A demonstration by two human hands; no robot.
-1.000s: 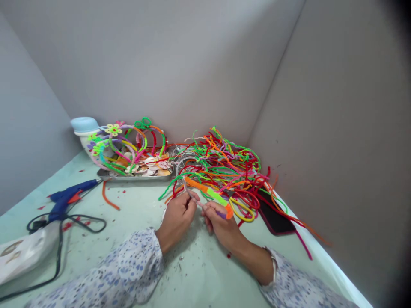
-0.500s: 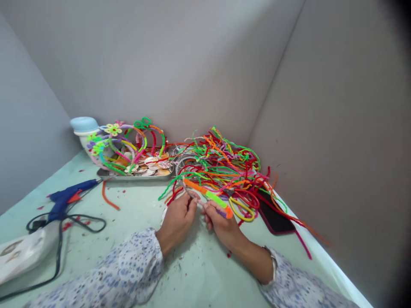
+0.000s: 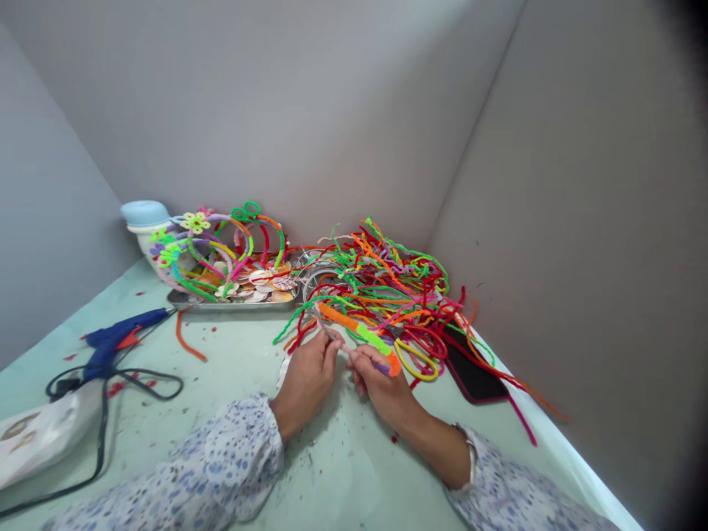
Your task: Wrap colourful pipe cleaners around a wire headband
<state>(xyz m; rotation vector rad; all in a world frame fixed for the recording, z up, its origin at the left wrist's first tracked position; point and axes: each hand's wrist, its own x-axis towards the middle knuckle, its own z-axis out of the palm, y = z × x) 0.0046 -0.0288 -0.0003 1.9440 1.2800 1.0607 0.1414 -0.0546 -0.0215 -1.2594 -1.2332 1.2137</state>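
Between my hands is a headband [image 3: 346,319], its far side wrapped in orange and bright green pipe cleaner, with an orange and purple stretch at the right. My left hand [image 3: 306,372] pinches the near, greyish side of the band. Close beside it, my right hand [image 3: 381,382] has its fingers closed on the same band, where a pale pink wrap shows at the fingertips. The fingers hide part of this pink wrap. Just beyond my right hand lie scissors [image 3: 416,360] with yellow and red handles.
Behind my hands spreads a heap of pipe cleaners [image 3: 381,273], partly over a phone [image 3: 479,376]. A metal tray [image 3: 232,305] holds shells and finished headbands [image 3: 243,240], beside a white bottle [image 3: 152,240]. A blue glue gun [image 3: 119,339] and its cord lie left, near a white packet [image 3: 49,435].
The headband has tilted slightly between my fingers, its far orange part shifting a little. Both hands stay closed in nearly the same place.
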